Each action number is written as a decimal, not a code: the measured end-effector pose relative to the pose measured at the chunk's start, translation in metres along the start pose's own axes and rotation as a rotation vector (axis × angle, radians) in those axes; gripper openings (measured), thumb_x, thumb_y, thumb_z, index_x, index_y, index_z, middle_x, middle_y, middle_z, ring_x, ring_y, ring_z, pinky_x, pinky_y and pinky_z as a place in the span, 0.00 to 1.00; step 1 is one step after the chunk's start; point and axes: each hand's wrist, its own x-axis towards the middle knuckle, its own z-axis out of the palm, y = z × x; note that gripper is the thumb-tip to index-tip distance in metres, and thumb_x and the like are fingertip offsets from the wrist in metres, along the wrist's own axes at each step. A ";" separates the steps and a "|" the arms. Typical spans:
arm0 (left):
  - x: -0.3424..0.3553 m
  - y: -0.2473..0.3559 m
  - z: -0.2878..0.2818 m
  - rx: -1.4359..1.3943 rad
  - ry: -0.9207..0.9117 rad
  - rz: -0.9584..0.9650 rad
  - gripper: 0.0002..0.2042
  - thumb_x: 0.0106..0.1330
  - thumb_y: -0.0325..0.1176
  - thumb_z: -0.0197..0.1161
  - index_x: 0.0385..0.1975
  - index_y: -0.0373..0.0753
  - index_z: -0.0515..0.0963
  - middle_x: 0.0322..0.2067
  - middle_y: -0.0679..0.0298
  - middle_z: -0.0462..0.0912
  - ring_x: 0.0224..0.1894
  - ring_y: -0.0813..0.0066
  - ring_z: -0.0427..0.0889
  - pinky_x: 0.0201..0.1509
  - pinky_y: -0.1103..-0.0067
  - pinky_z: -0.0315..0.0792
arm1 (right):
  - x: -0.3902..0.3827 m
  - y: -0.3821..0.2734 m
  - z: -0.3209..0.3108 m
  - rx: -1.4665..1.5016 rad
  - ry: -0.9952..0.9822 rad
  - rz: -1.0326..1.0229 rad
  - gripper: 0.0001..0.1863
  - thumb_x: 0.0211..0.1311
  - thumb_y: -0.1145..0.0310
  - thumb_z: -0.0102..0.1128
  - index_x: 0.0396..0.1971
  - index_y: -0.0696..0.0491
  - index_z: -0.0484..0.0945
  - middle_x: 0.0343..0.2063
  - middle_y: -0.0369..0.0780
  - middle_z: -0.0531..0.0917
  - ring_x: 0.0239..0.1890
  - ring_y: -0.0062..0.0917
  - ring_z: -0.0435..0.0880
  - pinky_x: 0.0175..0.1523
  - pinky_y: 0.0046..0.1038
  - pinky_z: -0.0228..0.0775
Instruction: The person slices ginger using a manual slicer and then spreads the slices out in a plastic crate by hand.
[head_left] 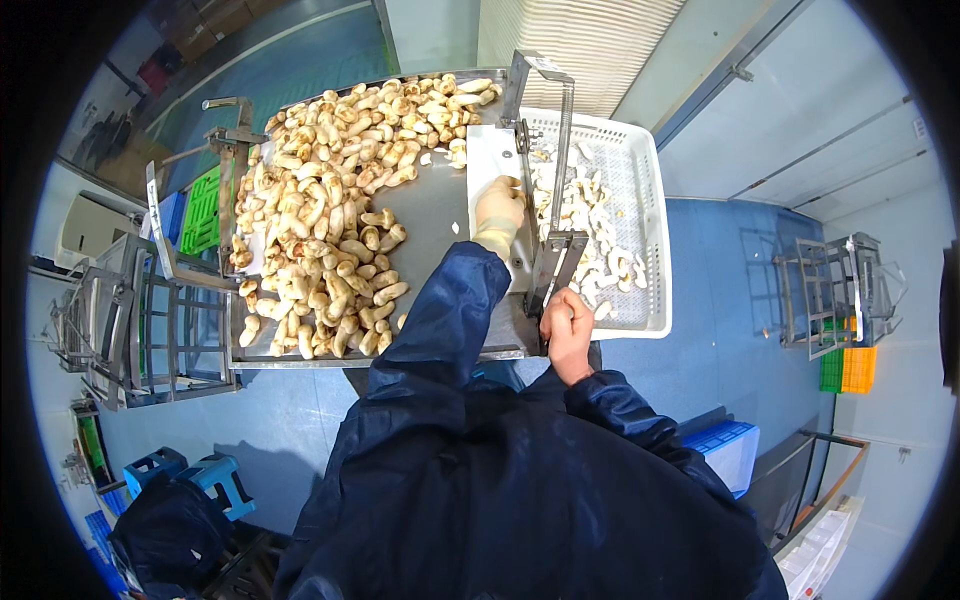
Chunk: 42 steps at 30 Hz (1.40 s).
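My left hand [499,208], in a pale glove, rests with curled fingers on a white cutting board [488,152]. It lies just left of the metal frame of a hinged hand slicer [557,262]. A small brownish patch shows at its fingertips, but what the hand holds is hidden. My bare right hand [568,335] is closed around the slicer's handle at its near end. Left of the board, a large heap of thick, pale mushrooms [318,205] with brown patches covers much of the steel table [440,205]. White cut slices [590,215] lie in the basket right of the slicer.
The perforated white basket [655,240] adjoins the table's right side. A metal bracket [235,140] rises at the table's left edge. Metal racks [120,315] stand at left, and another rack [835,290] at right. Blue stools [215,480] are behind me at left.
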 end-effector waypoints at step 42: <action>-0.016 0.009 -0.035 0.147 -0.142 0.318 0.19 0.51 0.25 0.58 0.46 0.39 0.73 0.42 0.52 0.74 0.46 0.55 0.73 0.51 0.70 0.67 | 0.008 -0.012 0.005 0.019 -0.032 0.064 0.09 0.61 0.74 0.44 0.21 0.56 0.67 0.07 0.32 0.65 0.09 0.12 0.61 0.15 0.17 0.51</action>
